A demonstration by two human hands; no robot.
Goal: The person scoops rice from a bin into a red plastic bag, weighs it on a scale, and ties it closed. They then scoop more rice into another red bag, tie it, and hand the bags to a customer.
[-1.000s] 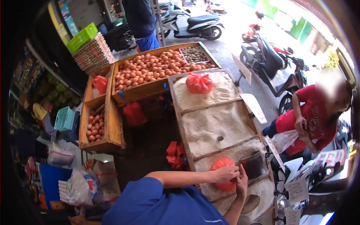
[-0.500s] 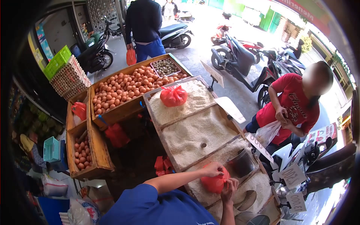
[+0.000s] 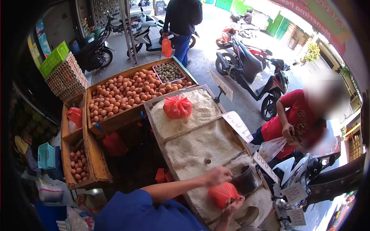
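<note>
Right hand sits at the near edge of the stall, fingers closed around the underside of a filled red bag, which hangs just above the rice in the near compartment of the wooden bin. Left hand, on a bare arm that comes in from the blue sleeve at the near left, lies just beyond the bag with its fingers curled. Its fingertips are at the rim of a dark tin standing in the rice to the right; it seems to touch the rim, but I cannot tell whether it grips it.

A second tied red bag rests on the rice in the far compartment, well apart from the hands. Further off and to the left, a wooden tray holds brown eggs, with a small tray of speckled eggs in its far right corner. White price cards stand along the right side of the bin.

On the right a person in a red shirt holds a pale plastic bag. Parked motorbikes stand on the pavement behind.
</note>
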